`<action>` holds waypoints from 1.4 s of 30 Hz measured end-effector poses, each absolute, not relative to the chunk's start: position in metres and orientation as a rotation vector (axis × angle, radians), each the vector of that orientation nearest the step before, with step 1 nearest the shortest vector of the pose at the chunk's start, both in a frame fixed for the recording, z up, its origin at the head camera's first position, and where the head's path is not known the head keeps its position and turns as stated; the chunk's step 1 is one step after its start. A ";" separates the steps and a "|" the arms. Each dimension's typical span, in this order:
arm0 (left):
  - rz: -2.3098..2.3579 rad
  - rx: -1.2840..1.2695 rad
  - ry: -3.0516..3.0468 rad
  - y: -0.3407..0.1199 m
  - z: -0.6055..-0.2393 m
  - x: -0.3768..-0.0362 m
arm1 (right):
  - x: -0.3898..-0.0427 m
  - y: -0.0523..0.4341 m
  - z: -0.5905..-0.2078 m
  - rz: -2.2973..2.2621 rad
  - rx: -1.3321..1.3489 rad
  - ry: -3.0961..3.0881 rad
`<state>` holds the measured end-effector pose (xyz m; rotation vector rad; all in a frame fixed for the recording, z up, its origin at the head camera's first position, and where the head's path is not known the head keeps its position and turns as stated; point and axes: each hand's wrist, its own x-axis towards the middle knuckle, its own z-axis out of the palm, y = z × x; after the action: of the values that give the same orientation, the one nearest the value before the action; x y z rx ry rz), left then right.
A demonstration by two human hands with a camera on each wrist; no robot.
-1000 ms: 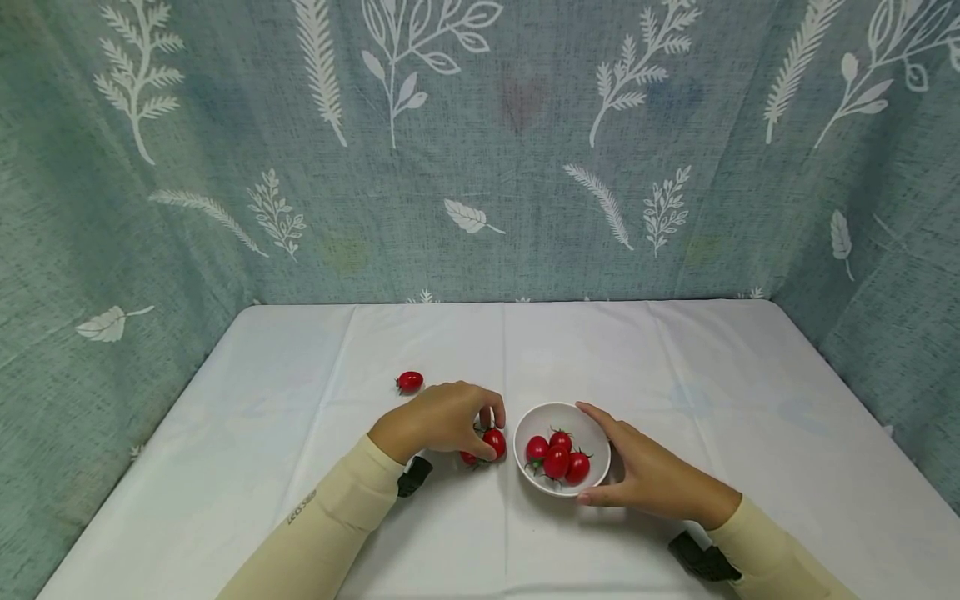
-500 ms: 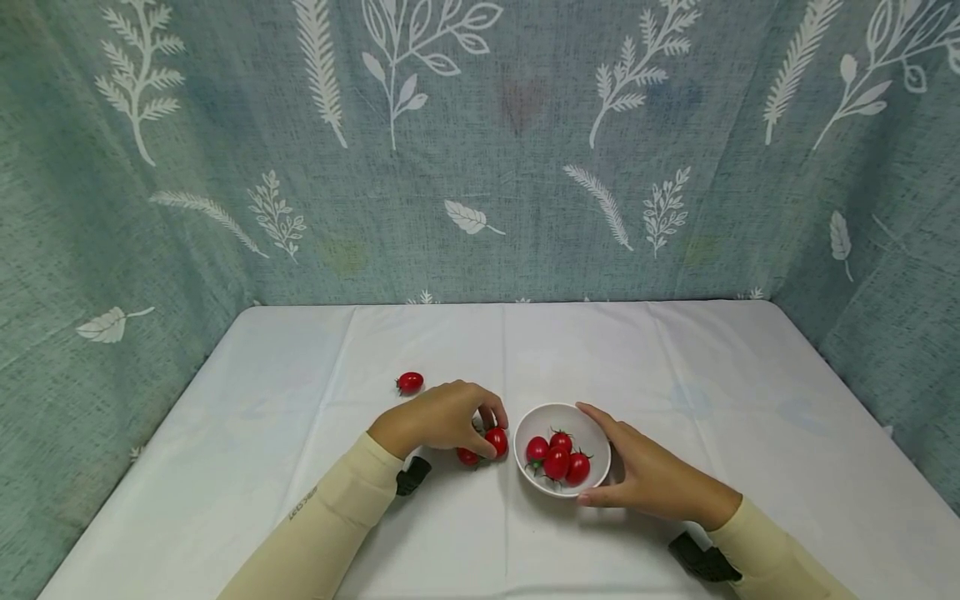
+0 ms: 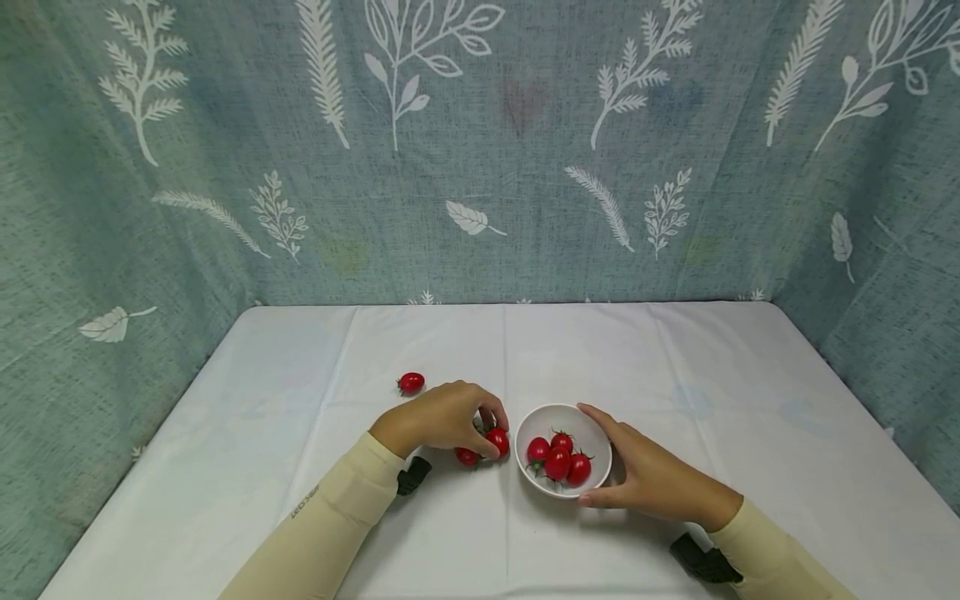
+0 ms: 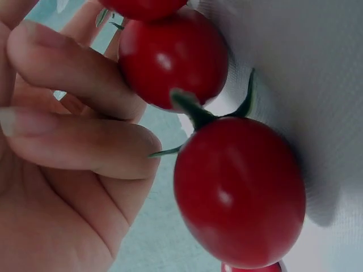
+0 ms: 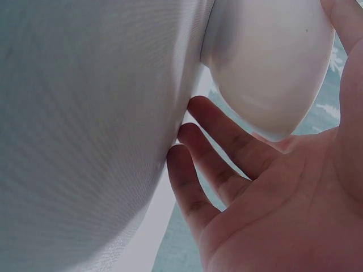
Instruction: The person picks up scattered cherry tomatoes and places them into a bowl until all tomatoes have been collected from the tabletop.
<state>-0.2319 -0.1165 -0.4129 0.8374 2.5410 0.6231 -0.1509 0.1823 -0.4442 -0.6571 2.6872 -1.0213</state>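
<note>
My left hand [image 3: 450,417] is low over the tablecloth, left of the bowl. It pinches a red cherry tomato [image 3: 497,442] between thumb and fingers. Another cherry tomato [image 3: 467,457] lies beneath the palm, partly hidden. In the left wrist view, a tomato with a green stem [image 4: 239,192] sits close to the camera, with one more tomato [image 4: 173,56] beside the curled fingers. My right hand [image 3: 648,475] holds the white bowl [image 3: 553,412] by its right side, thumb at the near rim and index finger at the far rim. Its other fingers reach down to the cloth [image 5: 142,198].
Several cherry tomatoes [image 3: 557,462] with green stems are grouped in the bowl. A single tomato [image 3: 411,383] lies behind the left wrist. A patterned blue-green curtain [image 3: 480,167] encloses the white-covered table [image 3: 285,367] at the back and sides.
The left fingers have shifted slightly right with the pinched tomato, towards the bowl. The tomato under the palm shows a little further left. Right hand and bowl keep their place.
</note>
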 end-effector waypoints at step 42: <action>0.729 0.997 2.741 -0.105 -0.392 -0.221 | -0.150 0.182 -0.443 -1.006 -0.648 2.685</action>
<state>-0.2210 -0.1054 -0.3922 0.9974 2.7410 0.7291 -0.1503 0.1822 -0.4428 -0.6475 2.6853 -1.0063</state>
